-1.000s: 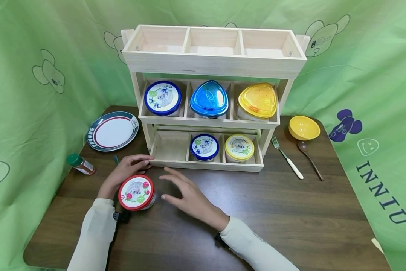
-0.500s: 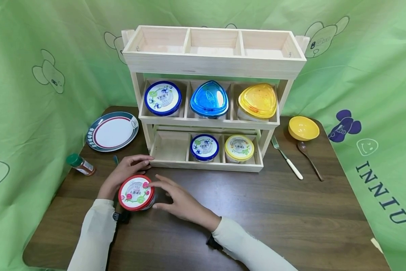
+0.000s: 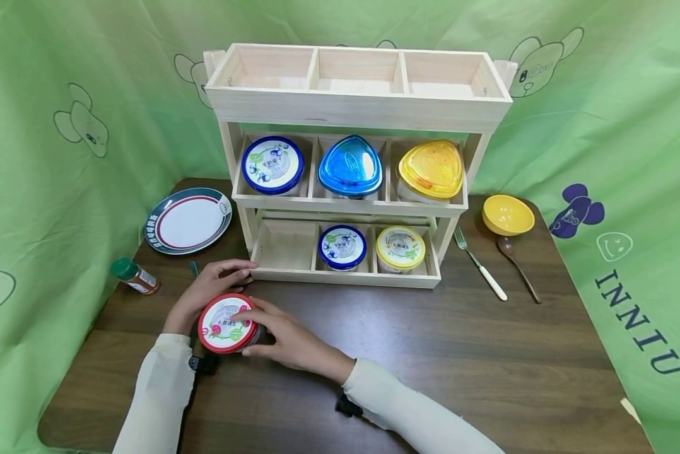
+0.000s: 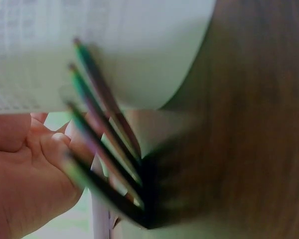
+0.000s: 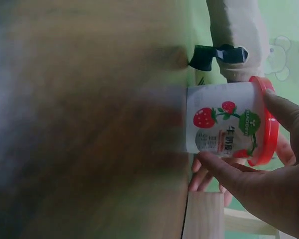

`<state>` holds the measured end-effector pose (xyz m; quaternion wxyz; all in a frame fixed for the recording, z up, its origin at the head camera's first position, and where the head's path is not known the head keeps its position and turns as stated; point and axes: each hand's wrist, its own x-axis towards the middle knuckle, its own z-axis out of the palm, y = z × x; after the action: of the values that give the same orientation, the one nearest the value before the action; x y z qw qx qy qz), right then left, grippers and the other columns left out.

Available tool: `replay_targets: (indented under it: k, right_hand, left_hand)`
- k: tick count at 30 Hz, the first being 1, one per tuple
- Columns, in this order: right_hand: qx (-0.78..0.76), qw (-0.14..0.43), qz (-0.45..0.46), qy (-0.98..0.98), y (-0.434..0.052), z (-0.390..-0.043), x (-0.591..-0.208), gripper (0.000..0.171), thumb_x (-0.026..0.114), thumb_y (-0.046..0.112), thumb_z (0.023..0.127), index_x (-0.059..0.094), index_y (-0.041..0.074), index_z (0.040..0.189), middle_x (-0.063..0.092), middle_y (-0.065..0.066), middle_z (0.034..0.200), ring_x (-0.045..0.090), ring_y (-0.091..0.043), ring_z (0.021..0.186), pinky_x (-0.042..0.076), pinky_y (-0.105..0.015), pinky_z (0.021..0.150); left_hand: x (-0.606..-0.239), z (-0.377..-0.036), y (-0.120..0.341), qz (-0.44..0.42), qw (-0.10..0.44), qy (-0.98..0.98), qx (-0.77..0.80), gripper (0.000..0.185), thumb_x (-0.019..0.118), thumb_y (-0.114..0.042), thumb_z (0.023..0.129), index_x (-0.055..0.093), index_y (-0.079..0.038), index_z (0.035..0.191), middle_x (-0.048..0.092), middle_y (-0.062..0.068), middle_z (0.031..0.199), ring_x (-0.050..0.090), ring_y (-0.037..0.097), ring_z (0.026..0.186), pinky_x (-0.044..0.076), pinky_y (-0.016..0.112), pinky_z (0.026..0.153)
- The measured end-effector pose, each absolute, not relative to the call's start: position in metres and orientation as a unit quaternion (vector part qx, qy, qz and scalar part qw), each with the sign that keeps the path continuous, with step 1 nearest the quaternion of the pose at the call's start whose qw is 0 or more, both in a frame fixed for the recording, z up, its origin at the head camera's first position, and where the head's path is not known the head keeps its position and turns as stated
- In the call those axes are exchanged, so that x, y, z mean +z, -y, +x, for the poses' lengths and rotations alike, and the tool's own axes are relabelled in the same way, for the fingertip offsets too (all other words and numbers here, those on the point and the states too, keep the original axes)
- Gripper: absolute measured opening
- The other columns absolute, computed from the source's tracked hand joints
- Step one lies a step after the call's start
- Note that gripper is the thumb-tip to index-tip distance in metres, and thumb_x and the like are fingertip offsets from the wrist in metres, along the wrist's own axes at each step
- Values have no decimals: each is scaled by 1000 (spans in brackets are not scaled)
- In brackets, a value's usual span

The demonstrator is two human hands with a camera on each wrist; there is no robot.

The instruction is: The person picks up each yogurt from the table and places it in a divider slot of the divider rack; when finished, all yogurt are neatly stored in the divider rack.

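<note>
A round tub point(image 3: 226, 323) with a red rim and a strawberry-printed white lid stands upright on the table. My right hand point(image 3: 291, 334) grips it from the right. In the right wrist view, digits of the right hand point(image 5: 269, 184) touch the tub point(image 5: 224, 122) at the lid and on opposite parts of its wall. My left hand point(image 3: 212, 287) rests behind the tub, fingertips at the lower left corner of the wooden rack point(image 3: 345, 276). Close up in the left wrist view are fork tines point(image 4: 104, 129), blurred, beside the tub's white wall point(image 4: 139, 55).
Blue-lidded point(image 3: 342, 247) and yellow-lidded point(image 3: 401, 248) tubs sit in the rack's bottom tier; larger lidded tubs point(image 3: 349, 165) fill the middle one. A plate point(image 3: 189, 221) and a green-capped bottle point(image 3: 135, 276) are left. A fork point(image 3: 482, 265), spoon point(image 3: 520, 268) and yellow bowl point(image 3: 508, 215) lie right.
My right hand has moved left to the red-lidded tub and now grips it, its fingers over the lid's edge. The left hand and the tub stay put.
</note>
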<state>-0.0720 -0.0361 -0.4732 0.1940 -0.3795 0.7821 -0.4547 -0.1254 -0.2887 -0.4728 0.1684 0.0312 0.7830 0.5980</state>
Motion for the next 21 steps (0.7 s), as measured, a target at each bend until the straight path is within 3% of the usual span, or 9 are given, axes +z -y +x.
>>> replay_targets:
  k: [8,14,21]
  right_hand:
    - [-463,173,-399,-772,36,-75,-470,50,82,22,100,67,20,148,46,-9,167,43,-19,154,37,-36,126]
    - [-459,192,-384,-778,12,-77,-466,50,81,24,100,68,24,149,46,-9,168,43,-22,153,39,-41,125]
    - [-476,197,-343,-786,-30,-73,-462,49,83,26,99,70,27,146,47,-8,165,46,-26,150,43,-48,123]
  left_hand:
    - [-472,-126,288,22,172,-788,591,39,58,-15,114,61,6,147,60,29,147,71,22,120,60,30,101]
    - [-471,-128,287,9,179,-797,577,39,56,-18,115,62,5,147,58,29,151,66,36,131,60,42,104]
    - [-469,-129,285,-9,187,-799,572,39,53,-17,116,62,3,148,58,27,152,65,36,133,60,40,104]
